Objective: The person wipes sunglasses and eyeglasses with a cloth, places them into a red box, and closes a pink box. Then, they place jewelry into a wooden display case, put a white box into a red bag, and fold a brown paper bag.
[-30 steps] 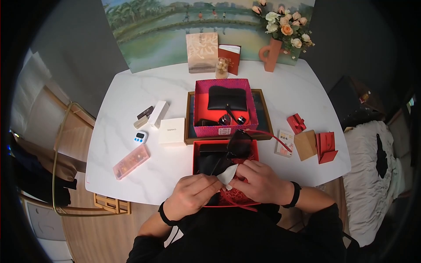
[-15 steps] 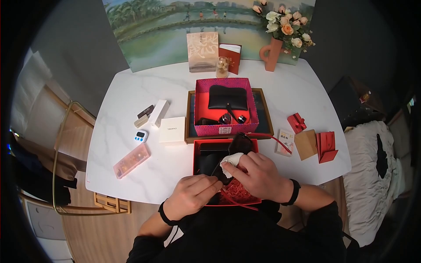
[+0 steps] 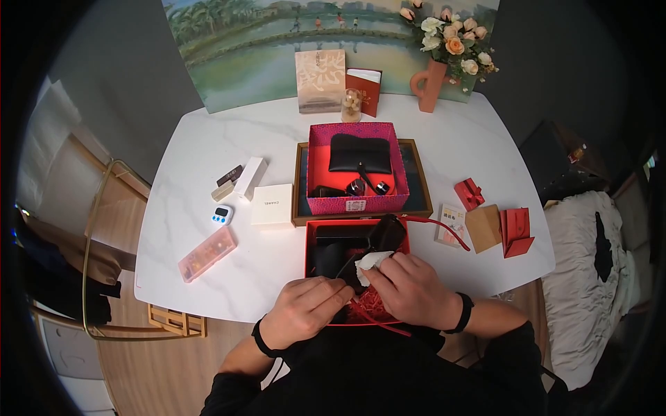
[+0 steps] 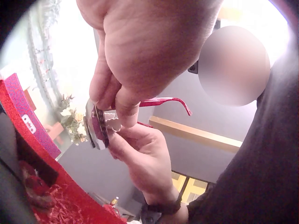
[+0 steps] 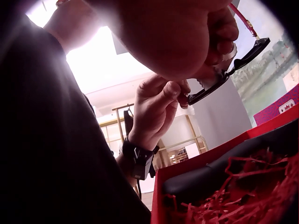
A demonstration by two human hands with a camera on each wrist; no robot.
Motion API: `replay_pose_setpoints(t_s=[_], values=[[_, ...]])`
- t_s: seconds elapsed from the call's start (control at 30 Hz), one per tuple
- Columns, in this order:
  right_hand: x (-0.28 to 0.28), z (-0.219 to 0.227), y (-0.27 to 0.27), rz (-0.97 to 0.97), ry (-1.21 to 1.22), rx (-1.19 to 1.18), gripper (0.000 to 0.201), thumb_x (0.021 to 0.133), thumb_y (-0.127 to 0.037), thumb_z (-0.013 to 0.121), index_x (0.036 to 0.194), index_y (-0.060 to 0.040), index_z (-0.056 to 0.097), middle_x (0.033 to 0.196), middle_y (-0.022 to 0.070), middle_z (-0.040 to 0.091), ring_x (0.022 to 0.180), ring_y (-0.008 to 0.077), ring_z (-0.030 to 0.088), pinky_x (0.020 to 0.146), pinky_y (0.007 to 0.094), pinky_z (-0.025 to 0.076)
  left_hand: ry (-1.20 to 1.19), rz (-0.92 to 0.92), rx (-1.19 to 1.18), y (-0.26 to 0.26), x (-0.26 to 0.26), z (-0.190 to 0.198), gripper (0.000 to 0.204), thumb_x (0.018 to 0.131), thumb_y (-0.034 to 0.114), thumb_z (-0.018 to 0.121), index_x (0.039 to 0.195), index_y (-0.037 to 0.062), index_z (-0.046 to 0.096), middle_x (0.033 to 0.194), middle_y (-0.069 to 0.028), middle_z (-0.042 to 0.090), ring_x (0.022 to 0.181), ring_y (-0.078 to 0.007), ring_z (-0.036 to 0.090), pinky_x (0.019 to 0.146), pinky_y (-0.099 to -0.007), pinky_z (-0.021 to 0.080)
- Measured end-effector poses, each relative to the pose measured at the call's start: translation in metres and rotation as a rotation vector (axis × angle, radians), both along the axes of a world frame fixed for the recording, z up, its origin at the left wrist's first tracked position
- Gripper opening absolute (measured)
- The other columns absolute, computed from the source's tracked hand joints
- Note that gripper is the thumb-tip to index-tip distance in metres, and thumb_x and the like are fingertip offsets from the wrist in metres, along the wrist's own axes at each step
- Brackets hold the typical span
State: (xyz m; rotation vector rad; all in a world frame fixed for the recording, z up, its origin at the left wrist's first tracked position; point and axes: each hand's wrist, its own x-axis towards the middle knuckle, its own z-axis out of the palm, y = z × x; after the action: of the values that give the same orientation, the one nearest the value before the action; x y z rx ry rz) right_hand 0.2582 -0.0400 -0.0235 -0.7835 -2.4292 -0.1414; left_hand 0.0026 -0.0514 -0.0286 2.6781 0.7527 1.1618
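Dark sunglasses (image 3: pixel 390 234) with red temples are held over a red box (image 3: pixel 331 224). My left hand (image 3: pixel 305 310) pinches them by one end of the frame, and the fingertips at the rim show in the right wrist view. Between the fingers and thumb of my right hand (image 3: pixel 416 291) is a white wipe (image 3: pixel 373 261), pressed against the lens nearer my left hand. In the right wrist view the other lens (image 5: pixel 252 53) sticks out past my right fingers. Red paper shreds (image 5: pixel 233 198) and a black case (image 5: pixel 205 179) lie in the box below.
Behind stands a purple patterned box (image 3: pixel 357 205) holding a black pouch (image 3: pixel 359 154), on a framed tray (image 3: pixel 418 180). A white carton (image 3: pixel 272 206), a timer (image 3: pixel 222 215) and a pink case (image 3: pixel 208 256) lie left. Red packets (image 3: pixel 515 233) and a small pack (image 3: pixel 451 225) lie right.
My right hand has carried the wipe up over the near lens, then slightly back down and right. The sunglasses have tilted, their far lens shifting right. My left hand stays nearly still.
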Motion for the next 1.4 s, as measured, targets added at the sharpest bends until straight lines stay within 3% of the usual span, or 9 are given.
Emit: replay_pose_setpoints(t_s=[0.2, 0.9, 1.2, 1.27, 1.4], values=[[0.003, -0.006, -0.008, 0.007, -0.090, -0.053, 0.028, 0.094, -0.013, 0.067, 0.116, 0.0031, 0.074, 0.095, 0.0078, 0.056, 0.088, 0.0240, 0.059, 0.072, 0.0354, 0.052, 0.014, 0.012, -0.007, -0.002, 0.001, 0.002, 0.034, 0.075, 0.000, 0.079, 0.108, -0.0043, 0.075, 0.102, -0.0117, 0.071, 0.082, -0.0238, 0.072, 0.066, -0.0343, 0.061], [0.001, -0.008, -0.012, -0.030, 0.041, -0.031, 0.013, 0.085, -0.007, 0.071, 0.096, -0.0017, 0.069, 0.088, 0.0073, 0.055, 0.080, 0.0236, 0.058, 0.067, 0.0346, 0.051, 0.014, 0.002, 0.064, 0.001, 0.004, 0.005, 0.034, 0.074, 0.003, 0.077, 0.107, -0.0052, 0.075, 0.102, -0.0121, 0.070, 0.082, -0.0230, 0.072, 0.068, -0.0337, 0.062], [-0.007, -0.002, -0.015, 0.080, 0.142, -0.227, 0.015, 0.084, -0.001, 0.076, 0.098, -0.0006, 0.071, 0.092, 0.0082, 0.061, 0.081, 0.0259, 0.065, 0.070, 0.0383, 0.056, 0.024, 0.020, 0.077, 0.001, 0.004, 0.009, 0.033, 0.075, 0.003, 0.077, 0.107, -0.0046, 0.075, 0.103, -0.0122, 0.071, 0.083, -0.0233, 0.073, 0.069, -0.0336, 0.063], [-0.008, -0.003, -0.014, 0.099, 0.171, -0.267, 0.011, 0.090, -0.003, 0.073, 0.100, -0.0013, 0.069, 0.093, 0.0089, 0.059, 0.084, 0.0266, 0.065, 0.072, 0.0378, 0.056, 0.016, 0.025, 0.077, 0.001, 0.004, 0.009, 0.033, 0.075, 0.003, 0.076, 0.107, -0.0045, 0.075, 0.103, -0.0121, 0.071, 0.083, -0.0233, 0.073, 0.069, -0.0336, 0.063], [-0.010, -0.009, -0.012, 0.119, 0.227, -0.331, 0.014, 0.090, -0.001, 0.073, 0.104, -0.0005, 0.071, 0.095, 0.0095, 0.061, 0.084, 0.0267, 0.066, 0.073, 0.0376, 0.056, 0.018, 0.032, 0.049, 0.000, 0.002, 0.009, 0.034, 0.074, 0.003, 0.076, 0.107, -0.0044, 0.075, 0.103, -0.0120, 0.071, 0.082, -0.0235, 0.072, 0.068, -0.0338, 0.063]])
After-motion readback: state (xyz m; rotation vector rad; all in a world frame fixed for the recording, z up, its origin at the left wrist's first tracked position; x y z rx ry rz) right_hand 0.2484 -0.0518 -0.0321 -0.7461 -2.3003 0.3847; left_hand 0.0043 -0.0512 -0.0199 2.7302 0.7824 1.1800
